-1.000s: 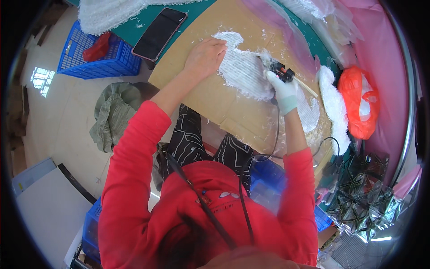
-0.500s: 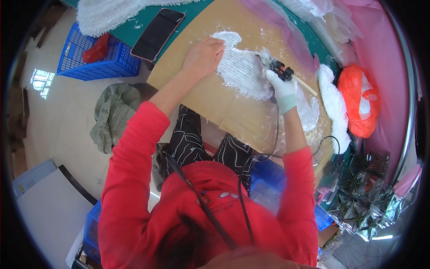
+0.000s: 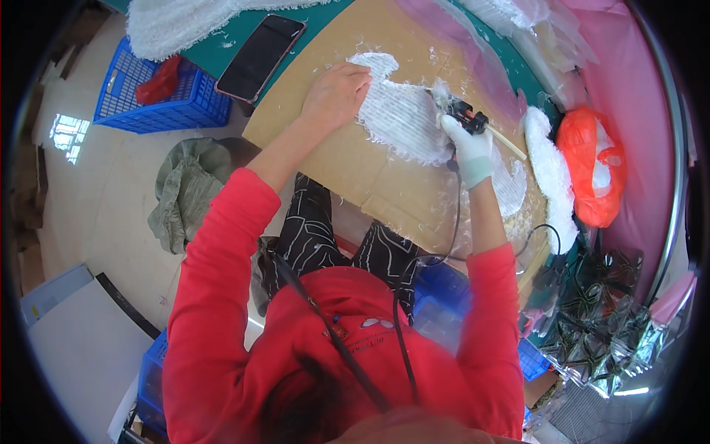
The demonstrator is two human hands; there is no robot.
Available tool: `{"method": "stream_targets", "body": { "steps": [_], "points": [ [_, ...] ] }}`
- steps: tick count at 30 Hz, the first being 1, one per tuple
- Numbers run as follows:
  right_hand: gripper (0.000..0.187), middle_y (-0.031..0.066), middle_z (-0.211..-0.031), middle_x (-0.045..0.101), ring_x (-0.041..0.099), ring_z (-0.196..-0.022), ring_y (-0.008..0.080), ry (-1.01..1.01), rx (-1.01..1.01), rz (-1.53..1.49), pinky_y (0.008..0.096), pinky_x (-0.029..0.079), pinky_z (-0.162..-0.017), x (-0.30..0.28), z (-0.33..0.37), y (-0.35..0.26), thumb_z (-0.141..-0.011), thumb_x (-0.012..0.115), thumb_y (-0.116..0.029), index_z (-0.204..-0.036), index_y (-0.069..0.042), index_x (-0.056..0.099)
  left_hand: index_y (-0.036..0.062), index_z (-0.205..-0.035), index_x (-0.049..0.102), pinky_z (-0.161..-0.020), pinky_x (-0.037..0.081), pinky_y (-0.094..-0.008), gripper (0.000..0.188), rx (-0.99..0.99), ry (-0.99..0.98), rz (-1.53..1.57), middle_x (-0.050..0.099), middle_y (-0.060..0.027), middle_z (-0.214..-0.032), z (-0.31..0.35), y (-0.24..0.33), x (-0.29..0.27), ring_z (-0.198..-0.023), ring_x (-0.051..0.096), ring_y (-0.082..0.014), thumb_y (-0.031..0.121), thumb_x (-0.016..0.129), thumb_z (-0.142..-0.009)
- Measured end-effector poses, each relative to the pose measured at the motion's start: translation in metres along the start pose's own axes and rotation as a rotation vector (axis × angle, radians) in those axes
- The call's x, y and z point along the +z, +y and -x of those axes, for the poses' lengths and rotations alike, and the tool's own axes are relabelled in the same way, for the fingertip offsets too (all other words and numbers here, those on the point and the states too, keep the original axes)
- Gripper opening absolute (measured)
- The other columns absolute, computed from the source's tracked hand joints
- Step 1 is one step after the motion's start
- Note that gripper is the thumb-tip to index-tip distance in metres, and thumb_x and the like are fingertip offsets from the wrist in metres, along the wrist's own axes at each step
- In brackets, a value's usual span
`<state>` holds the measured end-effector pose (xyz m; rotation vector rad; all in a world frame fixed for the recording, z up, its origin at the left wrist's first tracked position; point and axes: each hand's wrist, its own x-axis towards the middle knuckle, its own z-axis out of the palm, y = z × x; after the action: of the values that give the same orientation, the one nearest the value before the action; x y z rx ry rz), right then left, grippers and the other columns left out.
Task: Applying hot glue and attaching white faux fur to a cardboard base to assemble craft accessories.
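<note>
My bare left hand point(image 3: 336, 96) lies flat on the left edge of a white shaggy fabric piece point(image 3: 403, 122), fingers stretched out. The fabric, striped on its upper face, rests on a cardboard sheet point(image 3: 384, 33). My right hand point(image 3: 472, 152), in a whitish glove, is closed round a small black corded power tool point(image 3: 467, 116). The tool's tip meets the fabric's upper right edge, where loose fluff gathers; the exact contact is hidden. A pale stick point(image 3: 509, 142) juts out to the right beside the tool. Another white fabric piece point(image 3: 510, 189) lies partly behind my right wrist.
A phone point(image 3: 261, 58) lies at the table's left edge, near a blue crate point(image 3: 159, 111) holding a red bag. At right are a white fluffy strip point(image 3: 549, 166) and an orange-red plastic bag point(image 3: 584, 155). The tool's black cord point(image 3: 458, 214) runs below my right hand.
My right hand and the tool have shifted very slightly to the right and downward along the fabric's edge. My left hand stays in place.
</note>
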<state>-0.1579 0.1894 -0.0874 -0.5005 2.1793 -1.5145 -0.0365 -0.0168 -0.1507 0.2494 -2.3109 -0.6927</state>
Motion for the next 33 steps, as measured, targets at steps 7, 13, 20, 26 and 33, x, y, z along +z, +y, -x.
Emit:
{"method": "stream_targets", "body": {
  "steps": [7,13,20,26,33],
  "points": [
    [0.016,-0.0004,-0.064,0.058,0.052,-0.051,0.0085,-0.054,0.025,0.012,0.0221,0.039,-0.047,0.01,0.0,0.005,-0.072,0.069,-0.016,-0.08,-0.003,0.063,0.0024,-0.09,0.063,-0.082,0.044,-0.0353,0.016,0.002,0.012,-0.002,0.062,-0.0075,-0.1,0.002,0.0,0.002,-0.093,0.056,-0.0254,0.012,0.055,-0.08],
    [0.018,0.0002,-0.065,0.059,0.053,-0.052,0.0078,-0.024,-0.036,-0.035,0.0212,0.038,-0.047,0.007,-0.008,-0.006,-0.072,0.069,-0.019,-0.08,-0.004,0.063,0.0019,-0.089,0.063,-0.082,0.044,-0.0357,0.015,0.011,0.014,-0.009,0.062,-0.0083,-0.099,0.001,-0.001,0.001,-0.093,0.056,-0.0255,0.012,0.055,-0.08],
    [0.019,0.0001,-0.062,0.059,0.052,-0.053,0.0072,-0.07,-0.064,0.073,0.0212,0.039,-0.048,0.038,-0.025,-0.02,-0.071,0.069,-0.022,-0.077,-0.004,0.064,0.0018,-0.089,0.062,-0.082,0.044,-0.0356,0.015,0.02,0.019,0.007,0.062,-0.0085,-0.099,-0.001,0.0,0.002,-0.092,0.056,-0.0259,0.011,0.055,-0.08],
    [0.022,-0.0006,-0.063,0.058,0.052,-0.054,0.0074,-0.083,-0.024,0.127,0.0222,0.04,-0.05,0.047,-0.034,-0.02,-0.069,0.069,-0.024,-0.079,-0.004,0.064,0.0015,-0.088,0.062,-0.082,0.044,-0.0354,0.014,-0.002,0.023,0.017,0.062,-0.0085,-0.099,0.001,-0.001,0.002,-0.092,0.056,-0.026,0.01,0.056,-0.079],
    [0.017,-0.0005,-0.064,0.058,0.052,-0.052,0.008,-0.093,-0.007,0.124,0.0217,0.038,-0.047,0.049,-0.039,-0.018,-0.072,0.068,-0.019,-0.08,-0.005,0.063,0.001,-0.088,0.062,-0.082,0.044,-0.0355,0.014,-0.004,0.025,0.025,0.062,-0.0088,-0.099,0.001,-0.001,0.003,-0.092,0.056,-0.0261,0.01,0.056,-0.079]
  ]
}}
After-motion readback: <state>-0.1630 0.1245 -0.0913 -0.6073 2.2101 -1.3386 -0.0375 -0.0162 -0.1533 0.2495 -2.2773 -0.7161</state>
